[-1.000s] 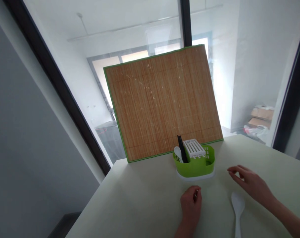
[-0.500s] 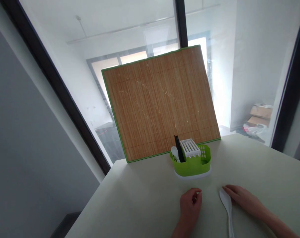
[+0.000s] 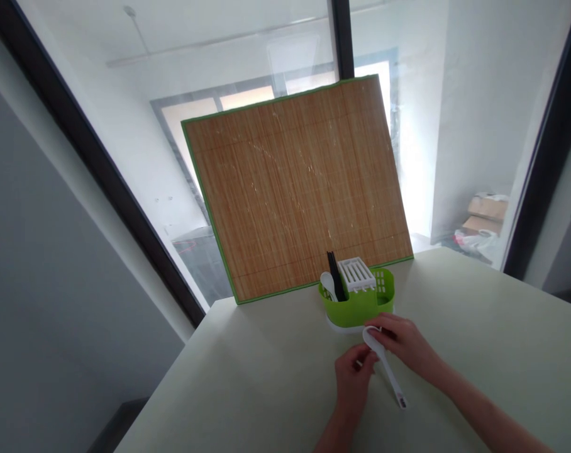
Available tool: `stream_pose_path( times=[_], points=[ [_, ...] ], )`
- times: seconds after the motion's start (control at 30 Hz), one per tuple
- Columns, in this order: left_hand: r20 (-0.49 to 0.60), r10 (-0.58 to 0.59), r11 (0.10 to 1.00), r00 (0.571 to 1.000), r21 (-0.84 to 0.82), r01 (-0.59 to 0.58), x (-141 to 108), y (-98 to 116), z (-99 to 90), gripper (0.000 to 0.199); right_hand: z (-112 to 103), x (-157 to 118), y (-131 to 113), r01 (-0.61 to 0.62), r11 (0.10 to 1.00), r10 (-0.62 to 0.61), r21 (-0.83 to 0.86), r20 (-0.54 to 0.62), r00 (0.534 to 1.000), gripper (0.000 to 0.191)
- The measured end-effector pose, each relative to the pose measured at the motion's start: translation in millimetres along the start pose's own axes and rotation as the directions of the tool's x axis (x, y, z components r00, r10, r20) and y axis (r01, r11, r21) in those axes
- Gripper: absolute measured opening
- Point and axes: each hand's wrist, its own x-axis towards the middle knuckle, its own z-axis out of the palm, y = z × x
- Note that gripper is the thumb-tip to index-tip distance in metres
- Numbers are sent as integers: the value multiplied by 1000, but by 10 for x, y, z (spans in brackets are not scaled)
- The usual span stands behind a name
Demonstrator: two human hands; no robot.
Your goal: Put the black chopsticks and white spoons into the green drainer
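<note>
Two hands close together. In the right hand [image 3: 405, 340], gripped at the bowl: a smooth white long-handled spoon [image 3: 391, 374], over the pale, flat tabletop [image 3: 266, 377]. In the left hand [image 3: 352, 377], a narrow curl beside the bowl; cannot tell if touching. Just beyond, a bright-green oval caddy [image 3: 356, 313] with slotted white rack [image 3: 356, 274]. Behind, an upright, green-edged brown slatted mat [image 3: 295, 195].

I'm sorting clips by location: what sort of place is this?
Probably an indoor room, perhaps still being fitted out: a pale table against a large window, with cardboard boxes beyond the glass.
</note>
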Motion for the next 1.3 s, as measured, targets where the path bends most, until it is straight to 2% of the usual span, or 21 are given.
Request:
stream_pose_path(
  times=[0.17,0.37,0.6,0.73,0.8,0.87,0.97,1.07,1.13,1.23,1.3],
  points=[
    [-145,47,998,988,57,-40,16,56,-91,17,156,7,-44,114,994,-113,3,-78,990,19],
    [-160,81,992,984,106,-64,-20,45,-65,19,237,-61,-14,141,989,-145,-37,-149,978,20],
    [-216,113,992,970,77,-98,-48,45,-61,22,257,-97,-60,248,964,-260,-95,-142,955,24],
    [-265,183,980,947,121,-156,-48,94,-117,19,277,-124,-58,316,946,-324,-77,-126,938,28],
    [-279,225,968,933,173,-182,-10,170,-187,17,286,-163,-27,330,943,-334,-53,-160,929,32],
    [-310,267,953,912,225,-203,77,301,-295,16,301,-213,34,310,951,-305,-14,-233,923,33],
    [-404,338,933,850,266,-244,318,597,-502,17,337,-279,164,259,966,-237,28,-318,918,28],
    [-492,402,912,772,289,-291,657,919,-683,20,363,-308,285,196,981,-185,4,-310,932,23],
    [-514,441,894,736,325,-308,894,1070,-757,23,363,-309,339,170,985,-171,-27,-291,941,22],
    [-474,478,868,740,387,-312,1200,1126,-800,25,350,-305,384,178,980,-197,-95,-277,940,20],
    [-427,461,860,778,432,-272,1350,1054,-801,25,352,-304,396,187,972,-219,-142,-262,940,18]
  ],
)
